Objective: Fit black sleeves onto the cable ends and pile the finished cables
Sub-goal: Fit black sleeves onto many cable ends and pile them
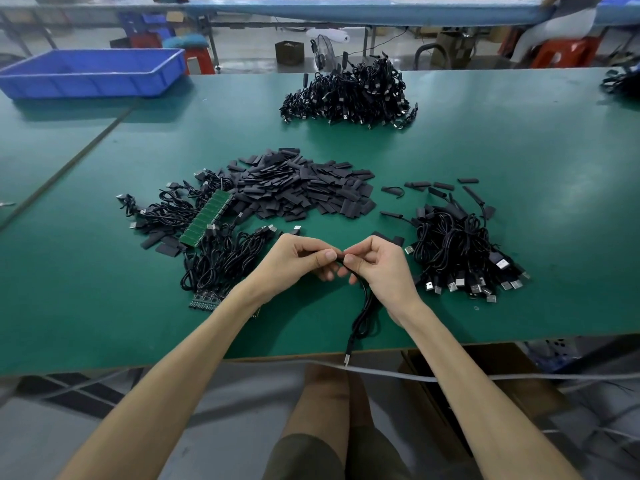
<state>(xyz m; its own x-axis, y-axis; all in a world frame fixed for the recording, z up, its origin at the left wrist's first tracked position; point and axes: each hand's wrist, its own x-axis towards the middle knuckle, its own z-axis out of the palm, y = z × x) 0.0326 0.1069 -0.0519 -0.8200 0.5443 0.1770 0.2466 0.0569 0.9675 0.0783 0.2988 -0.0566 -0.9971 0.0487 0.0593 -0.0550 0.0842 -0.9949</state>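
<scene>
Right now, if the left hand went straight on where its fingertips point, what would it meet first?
The right hand, pinching the cable just ahead; the hands look level, though depth is unclear.

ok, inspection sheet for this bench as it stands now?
surface: green table, seam running diagonally at left.
job's things: sleeve heap at centre; held cable, plug hanging past the near edge.
clutter: circuit-board strip lying on the left cable heap.
grippers: left hand and right hand both pinch the held cable's upper end.
cables: left cable heap, right cable pile, far pile; grey cord below the near edge.
surroundings: blue tray far left, red stool behind.
</scene>
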